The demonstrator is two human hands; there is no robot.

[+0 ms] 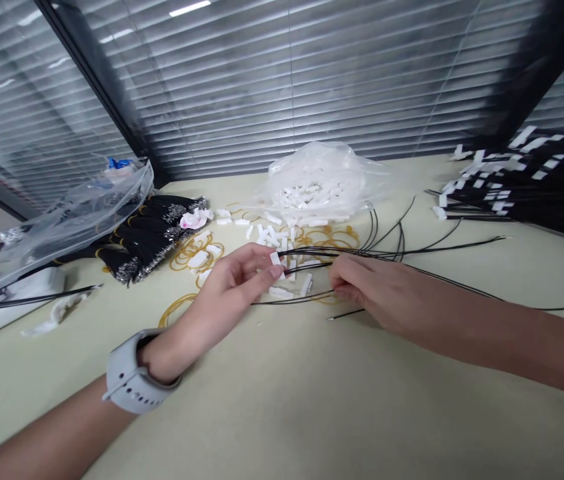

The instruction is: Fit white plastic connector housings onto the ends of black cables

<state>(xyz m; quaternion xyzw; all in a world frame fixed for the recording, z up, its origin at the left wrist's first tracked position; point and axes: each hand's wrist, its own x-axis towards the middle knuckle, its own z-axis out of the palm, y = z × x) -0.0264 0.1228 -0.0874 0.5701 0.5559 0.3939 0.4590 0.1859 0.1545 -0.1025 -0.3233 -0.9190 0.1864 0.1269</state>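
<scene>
My left hand [235, 283], a grey watch on its wrist, pinches a white connector [275, 260] between thumb and fingers. Several thin black wires [312, 252] run to the right from that connector. The fingers of my right hand [362, 283] are closed around part of the black wires, a short way right of the connector; their tips are partly hidden. Loose wire ends spread over the table [282, 400] beyond my right hand. White connectors [269, 235] and yellow rubber bands [197, 253] lie just behind and beside my left hand.
A clear plastic bag of white pieces [317, 187] stands at the back. Bundled black wires [142, 240] lie at the left by a plastic sheet [72, 220]. Black wires with white connectors [502, 180] are piled at the right. Window blinds [287, 87] rise behind the table.
</scene>
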